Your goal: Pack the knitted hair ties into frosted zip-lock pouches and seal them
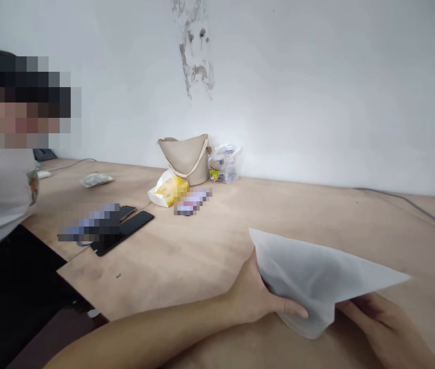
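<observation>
A frosted, translucent white plastic bag (305,271) is held up over the near right part of the table, its upper edge slanting down to a point at the right. My left hand (257,297) grips its left side, the thumb lying across the front and the other fingers hidden behind. At the bag's lower right edge is my right hand (384,320), its fingers bent and partly covered by the bag. A darker patch shows through the material; I cannot make out what causes it.
On the wooden table (186,261) lie a black phone (125,233), a blurred phone-like item (193,201) and a yellow-white tissue pack (169,188). A beige bag (186,156) and a clear plastic bag (227,164) stand by the wall. A person (0,200) sits at left. A cable (413,202) runs at right.
</observation>
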Motion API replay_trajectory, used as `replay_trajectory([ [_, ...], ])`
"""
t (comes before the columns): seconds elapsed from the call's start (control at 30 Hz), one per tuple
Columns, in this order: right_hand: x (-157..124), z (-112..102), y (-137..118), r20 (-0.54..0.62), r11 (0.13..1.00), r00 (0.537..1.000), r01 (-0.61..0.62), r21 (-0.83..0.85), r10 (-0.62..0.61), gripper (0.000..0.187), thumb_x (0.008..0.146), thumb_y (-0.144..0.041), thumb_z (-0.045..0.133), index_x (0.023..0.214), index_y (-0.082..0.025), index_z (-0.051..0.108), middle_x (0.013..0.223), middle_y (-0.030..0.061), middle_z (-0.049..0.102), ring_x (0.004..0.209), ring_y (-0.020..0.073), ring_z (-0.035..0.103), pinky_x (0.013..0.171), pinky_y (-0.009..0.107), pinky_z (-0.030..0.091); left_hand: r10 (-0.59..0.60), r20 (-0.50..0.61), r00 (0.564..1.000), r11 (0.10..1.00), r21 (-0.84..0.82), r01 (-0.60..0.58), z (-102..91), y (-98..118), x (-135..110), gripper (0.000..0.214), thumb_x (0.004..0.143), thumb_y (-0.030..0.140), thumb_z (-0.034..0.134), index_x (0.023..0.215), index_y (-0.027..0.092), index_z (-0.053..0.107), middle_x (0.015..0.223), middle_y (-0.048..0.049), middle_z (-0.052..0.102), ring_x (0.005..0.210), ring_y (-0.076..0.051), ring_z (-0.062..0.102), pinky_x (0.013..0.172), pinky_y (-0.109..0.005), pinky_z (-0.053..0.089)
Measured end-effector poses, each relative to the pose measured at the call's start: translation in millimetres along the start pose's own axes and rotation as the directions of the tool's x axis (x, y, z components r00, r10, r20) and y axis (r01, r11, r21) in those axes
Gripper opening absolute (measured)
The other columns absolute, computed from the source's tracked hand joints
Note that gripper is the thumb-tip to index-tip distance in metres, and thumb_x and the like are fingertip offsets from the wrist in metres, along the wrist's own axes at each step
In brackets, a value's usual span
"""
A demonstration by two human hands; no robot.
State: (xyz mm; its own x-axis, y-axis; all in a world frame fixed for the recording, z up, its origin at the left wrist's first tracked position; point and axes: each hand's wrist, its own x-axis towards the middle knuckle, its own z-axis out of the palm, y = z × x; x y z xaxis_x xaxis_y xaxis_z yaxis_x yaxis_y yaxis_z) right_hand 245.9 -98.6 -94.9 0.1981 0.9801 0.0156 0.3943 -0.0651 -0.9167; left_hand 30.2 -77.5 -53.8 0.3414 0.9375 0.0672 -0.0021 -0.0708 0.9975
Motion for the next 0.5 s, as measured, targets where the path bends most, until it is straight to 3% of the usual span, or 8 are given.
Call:
replay_trajectory([
  [0.13, 5.8, -9.0, -6.0, 0.131, 0.991, 0.991, -0.034, 0.127, 0.017, 0.032, 0.066, -0.05, 0.063, 0.084, -0.024, 0.07, 0.097, 0.0035, 0.072, 0.098, 0.0287, 0.064, 0.08, 0.036, 0.054, 0.048, 0.027, 0.999, 0.988, -0.147, -0.043, 2.2, -4.9, 11.2, 0.092, 0.045, 0.02, 0.088, 0.125, 0.017, 0.041, 0.12, -0.0139, 0.06, 0.115, -0.033, 0.054, 0.097, -0.048, 0.043],
  [0.33, 2.0, -7.3, -10.9, 0.0, 0.961, 0.999, -0.046, 0.272, 0.047, 0.041, 0.069, -0.052, 0.062, 0.1, -0.027, 0.066, 0.112, 0.0014, 0.067, 0.113, 0.0264, 0.056, 0.096, 0.038, 0.043, 0.101, -0.036, 0.994, 0.959, -0.262, -0.107, -1.5, -11.3, 16.4, 0.094, 0.042, 0.027, 0.09, 0.122, 0.02, 0.041, 0.122, -0.012, 0.058, 0.117, -0.03, 0.052, 0.097, -0.042, 0.043],
  [0.5, 3.4, -3.0, -7.8, -0.012, 0.924, 0.997, -0.063, 0.377, 0.073, 0.045, 0.071, -0.05, 0.063, 0.11, -0.028, 0.062, 0.116, -0.001, 0.066, 0.115, 0.0249, 0.054, 0.101, 0.038, 0.037, 0.119, -0.067, 0.991, 0.949, -0.285, -0.133, -3.1, -13.1, 21.1, 0.086, 0.045, 0.043, 0.087, 0.117, 0.019, 0.047, 0.116, -0.01, 0.062, 0.11, -0.029, 0.056, 0.093, -0.039, 0.045],
])
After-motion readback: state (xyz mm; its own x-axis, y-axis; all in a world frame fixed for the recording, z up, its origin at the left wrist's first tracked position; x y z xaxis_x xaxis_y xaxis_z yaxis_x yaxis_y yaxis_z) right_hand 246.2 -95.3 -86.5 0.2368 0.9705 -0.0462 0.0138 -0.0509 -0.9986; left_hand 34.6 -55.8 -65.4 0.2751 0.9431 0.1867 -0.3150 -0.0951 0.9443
